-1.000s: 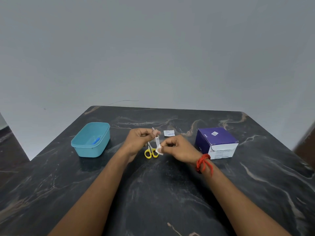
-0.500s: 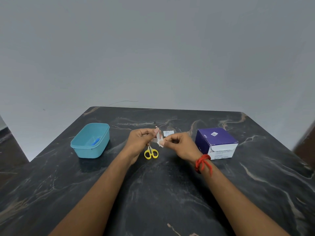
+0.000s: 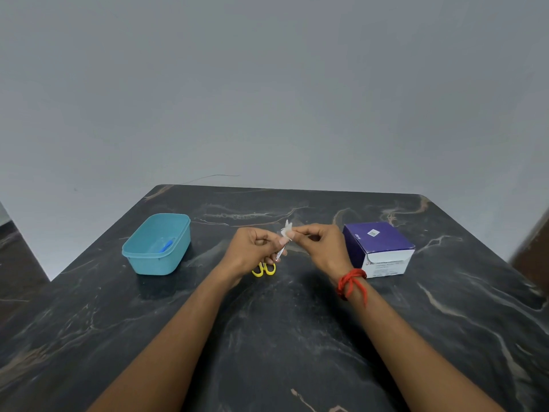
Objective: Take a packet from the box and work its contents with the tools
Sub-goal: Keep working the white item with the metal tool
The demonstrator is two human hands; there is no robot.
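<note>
Both hands meet above the middle of the dark marble table (image 3: 267, 337). My right hand (image 3: 322, 246) pinches a small crumpled white piece (image 3: 287, 230) between thumb and forefinger. My left hand (image 3: 254, 248) grips a thin metal tool (image 3: 279, 254) that slants down from its fingers, and its thumb lies right beside the white piece. Whether the tool's tip holds the piece I cannot tell. Small yellow-handled scissors (image 3: 263, 269) lie on the table under my left hand, their blades hidden. The purple and white packet box (image 3: 378, 246) stands just right of my right hand.
A teal plastic tub (image 3: 156, 257) with a small blue item (image 3: 165, 246) inside stands at the left. The table ends at a plain grey wall behind. A red thread is tied round my right wrist.
Both hands have lifted the white piece a little higher and away from me, and the fingertips have drawn closer together. The loose packet seen on the table behind them is now hidden.
</note>
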